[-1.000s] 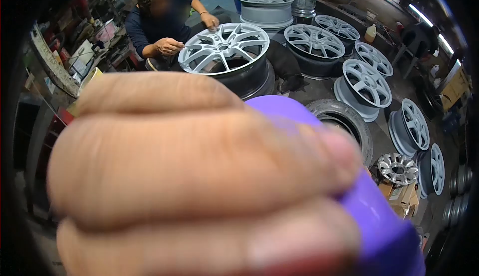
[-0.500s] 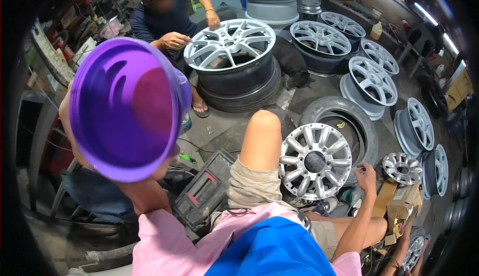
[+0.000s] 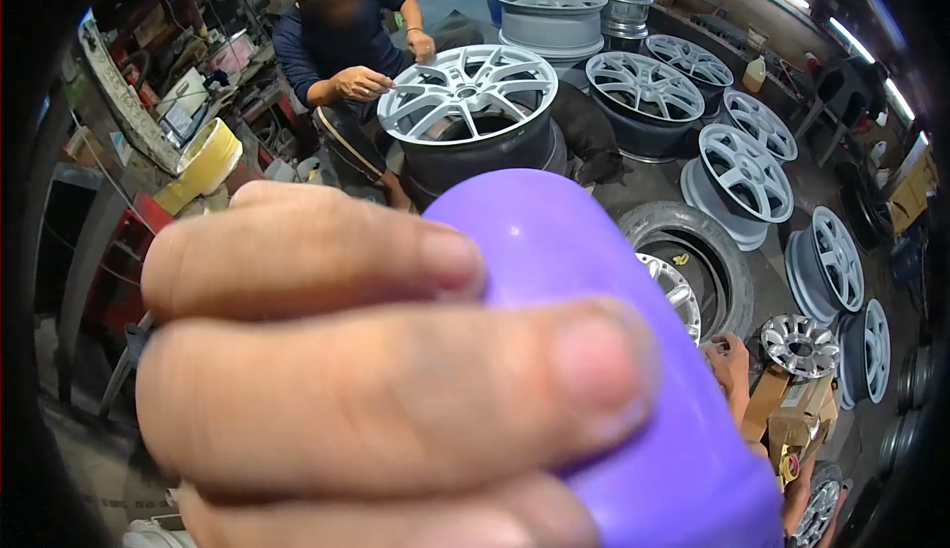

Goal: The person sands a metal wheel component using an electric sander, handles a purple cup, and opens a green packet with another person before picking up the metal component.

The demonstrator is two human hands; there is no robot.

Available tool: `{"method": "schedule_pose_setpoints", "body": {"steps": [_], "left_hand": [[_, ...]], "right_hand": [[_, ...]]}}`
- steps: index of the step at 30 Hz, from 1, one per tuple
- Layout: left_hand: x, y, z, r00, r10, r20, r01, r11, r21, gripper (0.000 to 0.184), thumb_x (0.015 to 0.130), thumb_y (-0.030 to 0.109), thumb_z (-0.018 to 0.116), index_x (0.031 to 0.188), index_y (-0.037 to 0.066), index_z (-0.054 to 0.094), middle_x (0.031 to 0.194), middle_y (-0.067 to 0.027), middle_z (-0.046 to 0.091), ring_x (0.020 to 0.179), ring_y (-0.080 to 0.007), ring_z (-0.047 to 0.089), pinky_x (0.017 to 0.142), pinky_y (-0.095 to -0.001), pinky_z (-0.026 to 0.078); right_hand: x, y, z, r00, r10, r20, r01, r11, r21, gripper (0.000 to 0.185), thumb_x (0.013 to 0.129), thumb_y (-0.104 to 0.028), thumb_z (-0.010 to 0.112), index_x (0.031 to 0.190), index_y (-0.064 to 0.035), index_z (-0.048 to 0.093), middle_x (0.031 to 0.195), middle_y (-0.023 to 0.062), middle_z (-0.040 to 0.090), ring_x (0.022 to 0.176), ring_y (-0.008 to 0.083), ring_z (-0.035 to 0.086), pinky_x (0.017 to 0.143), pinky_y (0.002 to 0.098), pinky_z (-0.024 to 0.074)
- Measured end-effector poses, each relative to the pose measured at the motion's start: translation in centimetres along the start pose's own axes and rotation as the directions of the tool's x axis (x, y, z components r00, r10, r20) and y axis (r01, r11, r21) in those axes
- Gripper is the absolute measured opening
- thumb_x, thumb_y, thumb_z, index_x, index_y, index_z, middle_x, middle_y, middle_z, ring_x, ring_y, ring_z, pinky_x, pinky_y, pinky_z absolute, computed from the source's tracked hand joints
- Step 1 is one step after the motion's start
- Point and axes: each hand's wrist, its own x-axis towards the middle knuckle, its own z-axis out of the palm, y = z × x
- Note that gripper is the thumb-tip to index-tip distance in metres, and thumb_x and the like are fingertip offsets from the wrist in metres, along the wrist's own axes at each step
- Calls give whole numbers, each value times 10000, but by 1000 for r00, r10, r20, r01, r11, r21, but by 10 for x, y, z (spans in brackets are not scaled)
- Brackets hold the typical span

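Observation:
Very close to the camera, my left hand point(image 3: 396, 390) wraps its fingers round a purple plastic cup point(image 3: 643, 350). The cup is tilted, with its rounded bottom pointing up and away from me; its opening is out of sight. My right hand point(image 3: 730, 365) shows only partly past the cup's right side, low down, with its fingers curled. Whether anything small is in those fingers is hidden. Just beyond the cup, a silver alloy wheel point(image 3: 681, 296) is mostly covered by it, beside a bare tyre point(image 3: 727, 251) on the floor.
Across from me, a person point(image 3: 341, 63) in a patterned cap works with both hands on a grey-white wheel point(image 3: 465, 93). More painted wheels point(image 3: 747, 172) stand along the right. A small silver wheel point(image 3: 800, 345) rests on a cardboard box point(image 3: 802, 409). A dark animal point(image 3: 589, 137) lies behind.
The purple cup has come up close to the camera and tipped, so its outside now shows instead of its inside. My left hand moved with it. My right hand stays about where it was.

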Motion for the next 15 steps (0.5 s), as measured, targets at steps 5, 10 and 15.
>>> {"method": "schedule_pose_setpoints", "body": {"steps": [5,10,15], "left_hand": [[4,-4,5,1000,9,7,-9,1000,-2,595,816,253,854,1286,54,548,1180,-68,627,1058,-191,604,898,-341,539],[7,-11,10,1000,9,14,-9,1000,-11,595,815,252,855,1285,52,551,1181,-68,628,1059,-190,605,901,-341,538],[7,-13,13,1000,13,17,-13,1000,-18,595,815,251,857,1285,49,553,1182,-68,629,1061,-190,607,903,-341,538]], "right_hand": [[-2,0,-3,999,-43,-21,43,999,8,338,764,-232,808,1003,-5,734,961,202,704,854,336,705,792,440,545],[1,9,2,998,-58,-10,57,998,-32,342,768,-246,805,1004,-8,734,939,192,700,833,334,697,780,440,543],[3,8,3,1000,-12,15,12,999,-32,347,767,-250,800,1007,-8,735,901,192,691,813,330,689,772,438,540]]}}
